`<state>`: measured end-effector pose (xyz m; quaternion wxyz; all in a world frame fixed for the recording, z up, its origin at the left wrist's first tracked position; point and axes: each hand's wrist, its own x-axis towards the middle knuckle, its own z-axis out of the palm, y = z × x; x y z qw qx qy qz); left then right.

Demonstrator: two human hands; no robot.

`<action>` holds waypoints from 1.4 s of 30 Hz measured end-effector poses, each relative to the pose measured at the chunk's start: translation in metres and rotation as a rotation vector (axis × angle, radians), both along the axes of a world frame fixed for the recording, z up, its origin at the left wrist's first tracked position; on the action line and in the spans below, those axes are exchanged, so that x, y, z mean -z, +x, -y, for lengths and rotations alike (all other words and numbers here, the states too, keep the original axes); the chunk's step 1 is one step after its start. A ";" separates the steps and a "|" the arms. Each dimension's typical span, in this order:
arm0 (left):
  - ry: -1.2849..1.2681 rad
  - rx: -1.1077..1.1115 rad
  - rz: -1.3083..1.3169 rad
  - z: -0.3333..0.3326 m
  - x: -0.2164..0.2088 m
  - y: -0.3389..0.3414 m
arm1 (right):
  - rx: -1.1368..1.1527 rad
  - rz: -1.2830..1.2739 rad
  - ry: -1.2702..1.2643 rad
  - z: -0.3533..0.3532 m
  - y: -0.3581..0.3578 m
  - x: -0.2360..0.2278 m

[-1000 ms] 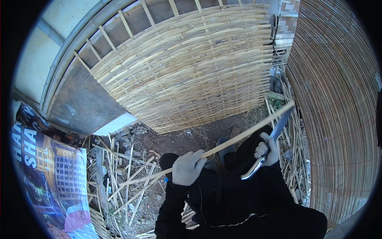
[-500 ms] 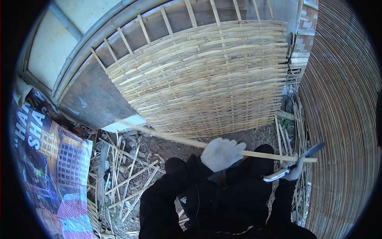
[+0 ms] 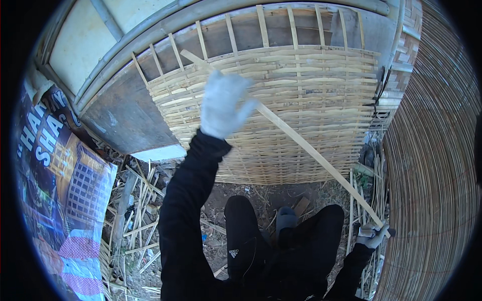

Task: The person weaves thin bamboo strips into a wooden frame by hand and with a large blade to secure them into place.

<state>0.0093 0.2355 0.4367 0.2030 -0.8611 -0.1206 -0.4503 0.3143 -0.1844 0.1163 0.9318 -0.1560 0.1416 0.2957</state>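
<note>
One white-gloved left hand (image 3: 224, 103), far left, and white-gloved right hand (image 3: 370, 237), near right, grip a long, pale bamboo strip (image 3: 321, 158).

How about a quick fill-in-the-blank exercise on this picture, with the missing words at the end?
1. The colour of the glove on the left hand is ____.
2. Of the two ends of the strip, upper and lower, the ____ one is at the right hand.
3. The slats of the panel pass over and under one another, so it is ____.
4. The banner is toward the picture's ____ side.

Missing words: white; lower; woven; left.
</note>
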 end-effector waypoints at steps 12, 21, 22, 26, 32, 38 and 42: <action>-0.318 -0.598 0.493 -0.183 0.032 -0.050 | -0.062 0.181 0.024 -0.005 0.012 0.007; -0.251 -0.721 0.086 -0.168 0.023 -0.041 | 0.074 0.231 -0.070 -0.032 -0.003 -0.024; -0.252 -0.723 0.101 -0.162 0.016 -0.036 | 0.010 0.242 -0.011 -0.030 0.001 -0.022; -0.328 -0.798 0.140 -0.147 0.004 -0.035 | -0.085 0.194 0.088 -0.042 0.014 -0.034; -0.176 -0.723 0.291 -0.131 0.011 -0.054 | -0.129 0.380 0.113 -0.073 0.004 -0.089; -0.256 -0.730 0.363 -0.099 0.001 -0.063 | -0.032 0.545 0.026 -0.109 0.020 -0.133; -0.284 -0.686 0.395 -0.082 -0.004 -0.080 | 0.081 0.605 -0.017 -0.138 0.004 -0.198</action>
